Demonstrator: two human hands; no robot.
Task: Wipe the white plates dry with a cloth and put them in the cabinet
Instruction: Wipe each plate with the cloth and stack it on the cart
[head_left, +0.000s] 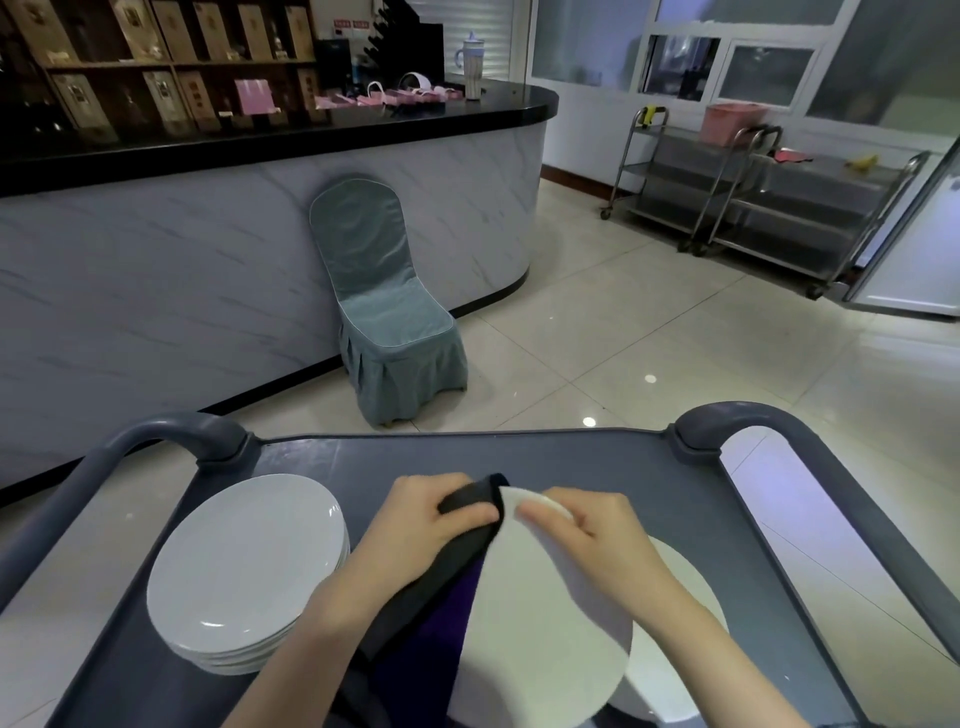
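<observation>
- My left grip (436, 514) is clamped on the dark cloth (460, 558), fingers curled over a fold of it at the upper edge of the white plate (545, 623).
- My right grip (587, 525) pinches that same plate at its top rim, thumb on the near face and fingers curled behind.
- The plate is tilted, its far edge raised between my two grips and its near edge low toward me, above the grey cart (571, 457).
- The cloth runs from my left grip down along the plate's left side; part of it looks purple lower down.
- Under the held plate, on the right of the cart top, lies a second white plate (680, 597), partly hidden.
- On the left of the cart top sits a stack of white plates (244, 566), apart from the one I hold.
- Beyond the cart, a chair in a grey-green cover (384, 312) stands against a marble-fronted bar (208, 249).
- Steel trolleys (779, 202) stand at the far right wall.
</observation>
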